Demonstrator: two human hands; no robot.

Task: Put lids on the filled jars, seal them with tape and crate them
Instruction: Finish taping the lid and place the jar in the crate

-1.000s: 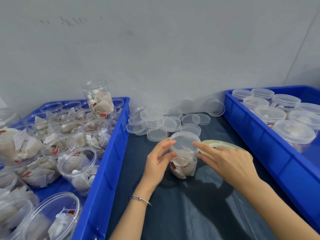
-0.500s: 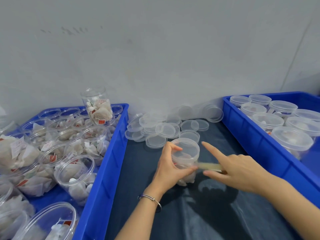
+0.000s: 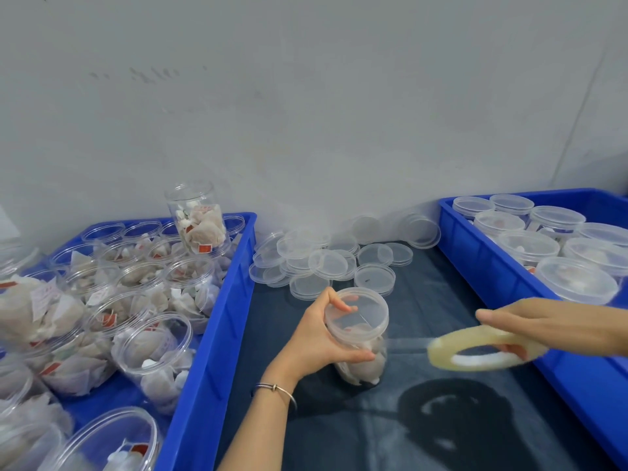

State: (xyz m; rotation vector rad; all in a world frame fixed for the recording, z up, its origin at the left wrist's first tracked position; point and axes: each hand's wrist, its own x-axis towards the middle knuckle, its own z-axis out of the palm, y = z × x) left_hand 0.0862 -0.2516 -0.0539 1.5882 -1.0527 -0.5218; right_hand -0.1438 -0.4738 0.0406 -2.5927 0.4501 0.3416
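One lidded jar point(image 3: 356, 334) upright on the dark surface point(image 3: 424, 419) between two blue crates, gripped at the lid rim and waist by the left hand point(image 3: 316, 338). Light, thin-walled, slick plastic by the look; best held firmly around the body, without squeezing. Tape roll point(image 3: 486, 350) hooked on the fingers of the right hand point(image 3: 543, 326), a clear strip stretched taut back to the jar. Half a second ago, roll close against the jar; now drawn well out to the right.
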